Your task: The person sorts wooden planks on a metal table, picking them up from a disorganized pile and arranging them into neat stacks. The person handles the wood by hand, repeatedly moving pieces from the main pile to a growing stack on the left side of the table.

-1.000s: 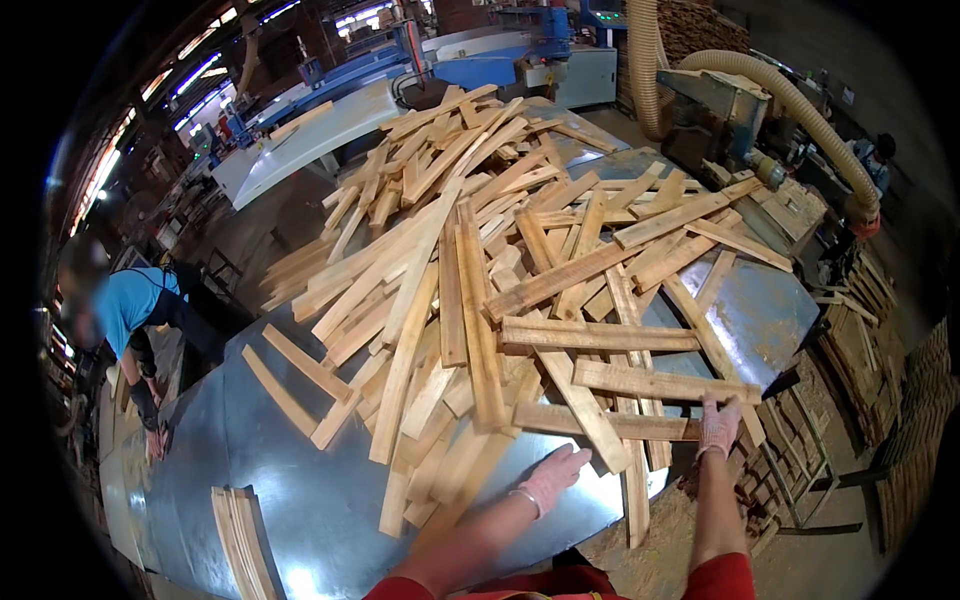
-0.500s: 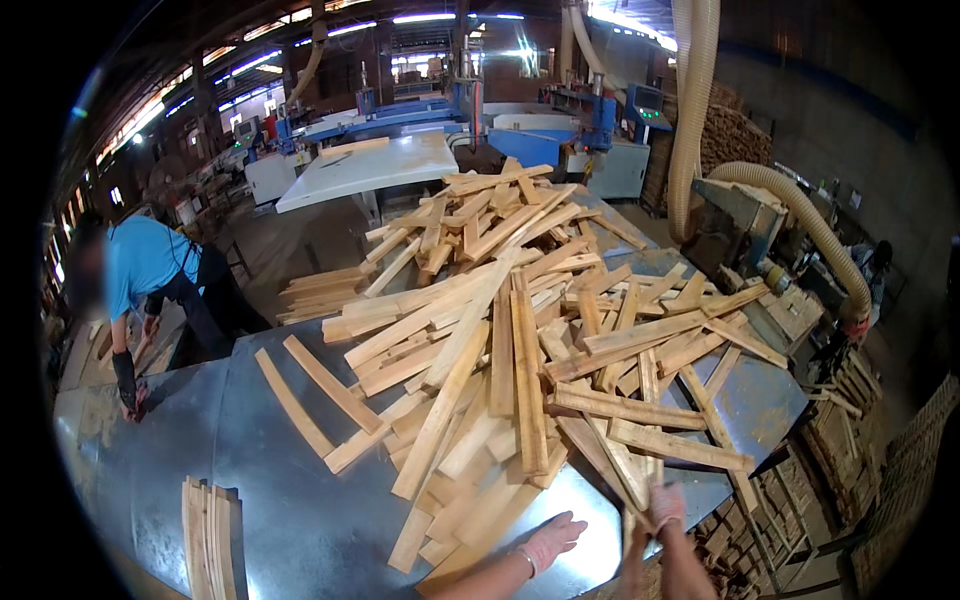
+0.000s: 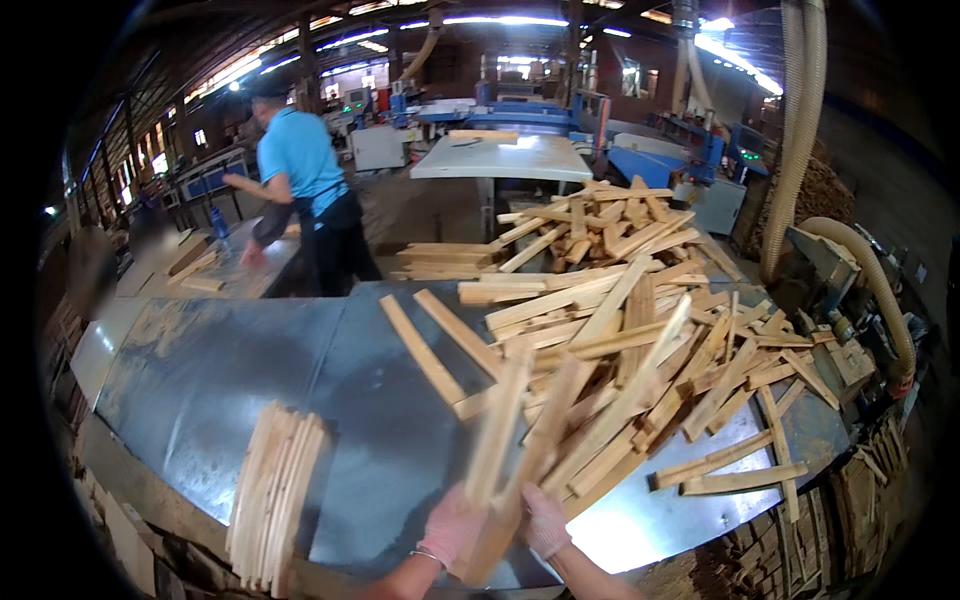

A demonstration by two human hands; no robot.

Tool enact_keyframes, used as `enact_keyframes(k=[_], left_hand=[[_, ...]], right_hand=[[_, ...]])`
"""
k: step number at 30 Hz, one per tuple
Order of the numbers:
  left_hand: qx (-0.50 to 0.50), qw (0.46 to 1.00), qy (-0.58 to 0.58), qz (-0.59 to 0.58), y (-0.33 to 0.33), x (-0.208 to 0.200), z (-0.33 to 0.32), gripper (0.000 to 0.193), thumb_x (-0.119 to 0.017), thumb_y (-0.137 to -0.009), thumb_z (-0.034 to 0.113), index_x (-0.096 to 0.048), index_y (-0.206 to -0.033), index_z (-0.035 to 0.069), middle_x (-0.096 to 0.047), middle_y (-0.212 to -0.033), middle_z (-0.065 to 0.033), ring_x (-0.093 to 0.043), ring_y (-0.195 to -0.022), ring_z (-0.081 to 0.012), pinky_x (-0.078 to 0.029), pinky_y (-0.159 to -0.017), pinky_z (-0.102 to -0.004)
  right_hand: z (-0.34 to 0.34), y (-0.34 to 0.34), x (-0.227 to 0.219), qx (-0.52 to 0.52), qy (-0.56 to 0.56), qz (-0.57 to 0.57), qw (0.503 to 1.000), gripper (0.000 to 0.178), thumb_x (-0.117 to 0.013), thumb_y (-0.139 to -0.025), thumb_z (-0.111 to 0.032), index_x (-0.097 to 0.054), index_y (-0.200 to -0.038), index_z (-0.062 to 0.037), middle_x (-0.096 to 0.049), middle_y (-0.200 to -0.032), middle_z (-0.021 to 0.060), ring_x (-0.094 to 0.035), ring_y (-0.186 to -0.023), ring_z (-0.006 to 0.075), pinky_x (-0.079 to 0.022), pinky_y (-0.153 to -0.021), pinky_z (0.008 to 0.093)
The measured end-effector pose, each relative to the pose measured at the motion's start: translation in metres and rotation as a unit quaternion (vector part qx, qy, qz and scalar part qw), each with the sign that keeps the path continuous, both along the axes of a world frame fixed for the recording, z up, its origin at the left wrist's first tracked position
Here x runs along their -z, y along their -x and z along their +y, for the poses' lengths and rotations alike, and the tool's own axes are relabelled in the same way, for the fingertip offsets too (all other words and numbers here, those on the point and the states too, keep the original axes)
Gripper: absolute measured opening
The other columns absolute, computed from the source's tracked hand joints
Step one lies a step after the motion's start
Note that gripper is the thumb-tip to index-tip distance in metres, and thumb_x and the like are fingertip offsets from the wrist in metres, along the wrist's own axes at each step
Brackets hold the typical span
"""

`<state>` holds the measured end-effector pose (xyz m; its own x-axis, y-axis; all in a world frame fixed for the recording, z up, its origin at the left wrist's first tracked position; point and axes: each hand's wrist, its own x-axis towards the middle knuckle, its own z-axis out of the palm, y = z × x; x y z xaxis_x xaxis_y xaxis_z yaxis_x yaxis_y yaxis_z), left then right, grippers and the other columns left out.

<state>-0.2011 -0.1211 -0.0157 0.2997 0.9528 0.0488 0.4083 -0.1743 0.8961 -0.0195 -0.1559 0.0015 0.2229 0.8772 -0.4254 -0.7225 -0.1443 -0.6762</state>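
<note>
Both of my hands wear pale pink gloves and are closed on wood in front of me. My left hand (image 3: 452, 524) grips a wooden slat (image 3: 500, 425) that points up and away over the table. Beside it my right hand (image 3: 545, 522) grips a second wooden slat (image 3: 553, 425), tilted the same way; both are blurred by motion. A large jumbled pile of wooden slats (image 3: 610, 310) lies just beyond and to the right. Left of my hands, a row of slats (image 3: 275, 495) lies side by side on the metal table (image 3: 350, 350).
A person in a blue shirt (image 3: 300, 155) stands at the far left by another worktable (image 3: 235, 265), holding a wooden piece. Behind the pile are a white table (image 3: 500, 160) and blue machines (image 3: 650, 155). Ribbed hoses (image 3: 800, 130) hang at the right, with stacked wood (image 3: 770, 545) below the table edge.
My view has swung left. Both hands came together, now each holding a slat; the left was bare of wood before. The person in blue straightened up and turned with a wooden piece.
</note>
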Motion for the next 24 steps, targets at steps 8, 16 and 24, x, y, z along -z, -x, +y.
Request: enact_keyframes(k=[8, 16, 24], left_hand=[[-0.235, 0.962, 0.139, 0.0, 0.162, 0.053, 0.004, 0.049, -0.061, -0.093, 0.011, -0.061, -0.141, 0.009, -0.071, -0.123, -0.0241, -0.068, -0.114, -0.0421, -0.054, -0.094, -0.0424], [-0.392, 0.834, 0.061, 0.383, 0.295, 0.054, -0.072, 0.052, -0.063, -0.093, 0.004, -0.062, -0.143, 0.017, -0.068, -0.116, -0.0203, -0.069, -0.099, -0.0412, -0.056, -0.088, -0.0484], [-0.403, 0.697, -0.054, 0.59, 0.339, 0.072, -0.057, 0.051, -0.061, -0.092, 0.007, -0.064, -0.142, 0.018, -0.067, -0.132, -0.0153, -0.066, -0.116, -0.0355, -0.055, -0.093, -0.0501]], right_hand=[[0.029, 0.116, 0.036, -0.343, 0.146, -0.18, 0.91, 0.053, -0.062, -0.102, -0.047, -0.07, -0.123, 0.0008, -0.073, -0.096, 0.0111, -0.069, -0.088, 0.0233, -0.058, -0.083, 0.0396], [-0.021, 0.014, 0.021, -0.512, 0.008, -0.4, 0.76, 0.058, -0.071, -0.095, -0.037, -0.059, -0.141, -0.0041, -0.071, -0.116, 0.0072, -0.067, -0.105, 0.019, -0.054, -0.091, 0.0341], [-0.041, -0.317, 0.068, 0.101, 0.122, -0.611, 0.776, 0.062, -0.065, -0.105, -0.027, -0.047, -0.155, 0.0044, -0.062, -0.145, 0.017, -0.059, -0.131, 0.0271, -0.044, -0.115, 0.0397]])
